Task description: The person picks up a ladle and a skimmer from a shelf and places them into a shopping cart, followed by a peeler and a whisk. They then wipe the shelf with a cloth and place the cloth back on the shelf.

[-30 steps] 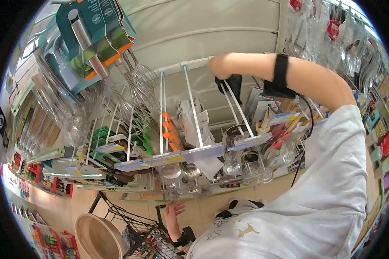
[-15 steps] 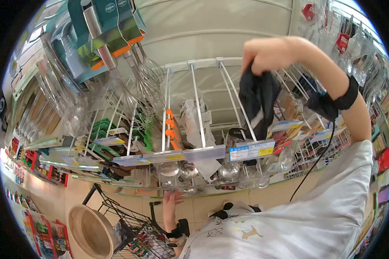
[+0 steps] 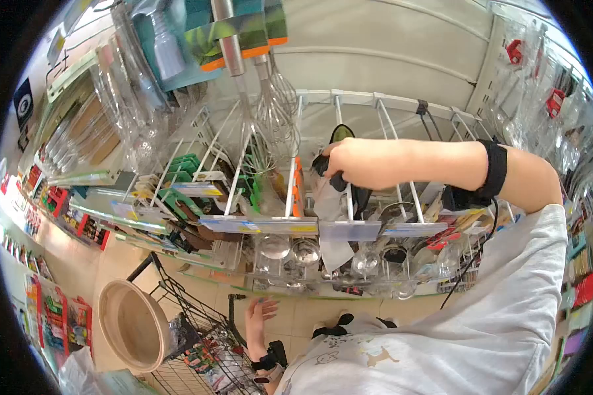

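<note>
My right hand [image 3: 342, 164] reaches across the rack of white hooks, its fingers bent around a limp black item [image 3: 360, 201]. A dark piece with a green patch [image 3: 341, 134] shows just above the hand; I cannot tell whether it is part of the same item. Below my fingers hangs a clear-and-white plastic-wrapped pack [image 3: 333, 207]. My wrist and forearm hide part of the hooks. Low by the shopping cart [image 3: 190, 299], my left hand [image 3: 261, 315] is open with its fingers spread, apart from the cart's handle and holding nothing visible.
Whisks [image 3: 275, 108] on card backing hang left of my right hand. Green-handled [image 3: 186, 168] and orange-handled [image 3: 298, 187] tools hang nearby. Price-label strips [image 3: 349, 230] front the hooks. A beige basin [image 3: 133, 326] stands in the cart. Packaged utensils [image 3: 550, 125] hang at far right.
My right hand has moved left and lower along the hooks, from a raised grip on the black item to beside the plastic-wrapped pack. The view has shifted, and my left hand's fingers are spread wider.
</note>
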Available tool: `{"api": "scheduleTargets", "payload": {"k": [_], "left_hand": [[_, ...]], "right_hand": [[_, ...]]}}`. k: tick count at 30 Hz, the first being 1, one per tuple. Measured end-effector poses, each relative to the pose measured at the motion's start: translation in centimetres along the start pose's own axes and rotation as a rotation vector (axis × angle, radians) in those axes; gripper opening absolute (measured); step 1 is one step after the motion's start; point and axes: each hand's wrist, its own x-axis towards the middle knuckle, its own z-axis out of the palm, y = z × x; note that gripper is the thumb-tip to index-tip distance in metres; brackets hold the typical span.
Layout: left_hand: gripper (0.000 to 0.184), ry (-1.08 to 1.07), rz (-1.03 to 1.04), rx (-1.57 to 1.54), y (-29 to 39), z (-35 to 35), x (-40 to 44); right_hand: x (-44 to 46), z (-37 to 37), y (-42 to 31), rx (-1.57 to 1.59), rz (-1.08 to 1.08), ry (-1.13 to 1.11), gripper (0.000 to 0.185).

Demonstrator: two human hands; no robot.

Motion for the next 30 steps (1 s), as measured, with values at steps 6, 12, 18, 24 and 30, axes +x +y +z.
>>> {"api": "scheduleTargets", "payload": {"k": [6,12,18,24,30], "left_hand": [[0.035,0.082,-0.055,-0.017,-1.5,-1.8,-1.3],[0.034,0.167,-0.077,-0.074,-2.5,-3.3,-2.6],[0.035,0.152,-0.015,-0.035,-0.7,-2.7,-2.7],[0.036,0.083,-0.035,-0.023,-0.4,-1.5,-0.7],[0.037,0.011,-0.015,0.002,-0.8,-0.8,0.5]], "right_hand": [[4.7,-0.6,8.6,-0.174,0.123,0.178,0.034],[8.1,-1.4,14.8,-0.253,0.303,0.198,0.037],[5.2,-0.9,7.7,-0.289,0.273,0.089,0.03],[-0.4,-2.4,0.4,-0.174,0.105,-0.009,0.034],[-0.3,-7.0,3.7,0.55,0.327,0.107,0.02]]}}
